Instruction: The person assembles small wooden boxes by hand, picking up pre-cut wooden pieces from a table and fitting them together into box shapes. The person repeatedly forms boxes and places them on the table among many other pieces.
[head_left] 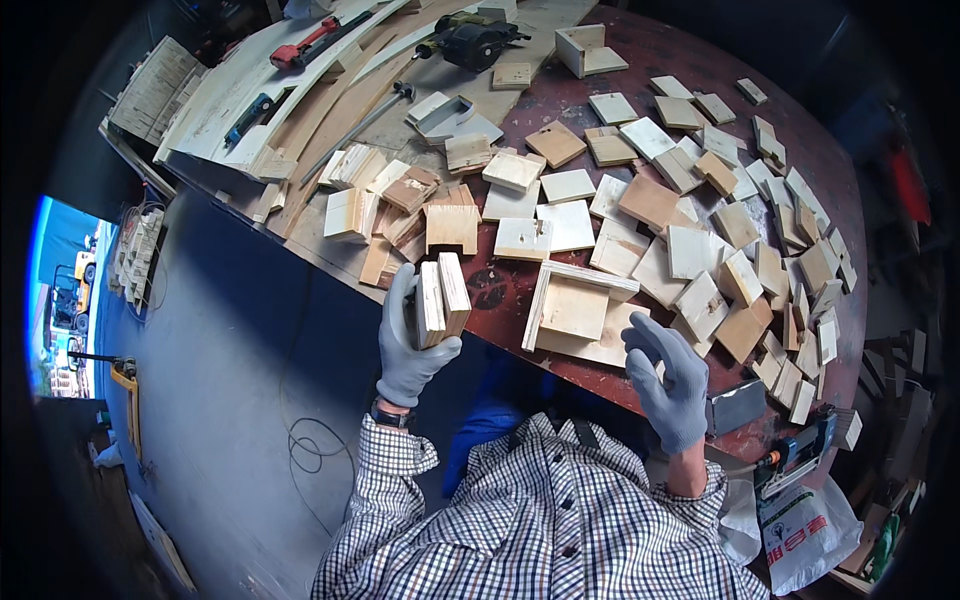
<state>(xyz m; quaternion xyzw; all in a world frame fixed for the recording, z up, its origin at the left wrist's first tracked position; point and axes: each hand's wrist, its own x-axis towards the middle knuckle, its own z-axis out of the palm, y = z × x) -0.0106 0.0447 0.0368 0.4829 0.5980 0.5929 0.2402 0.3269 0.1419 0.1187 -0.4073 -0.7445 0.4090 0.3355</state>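
My left hand [408, 345], in a grey glove, grips two small plywood blocks [443, 298] pressed side by side, their layered edges facing up. It is off the table's near edge, over the floor. My gloved right hand [668, 380] holds nothing; its fingers are apart and partly curled. Just left of its fingertips lies a joined plywood piece [575, 312] with raised edge strips, at the table's near edge. Beyond both hands, many loose wooden blocks [650, 200] are strewn over the dark red table [487, 290]. A notched block [452, 228] stands close past my left hand.
Back left on the table are a circular saw [475, 45], a red tool [305, 45], a blue tool [248, 118] and a long metal bar [350, 135]. At the right edge are a nail gun [800, 455] and a white plastic bag [810, 535]. A cable [310, 445] lies on the floor.
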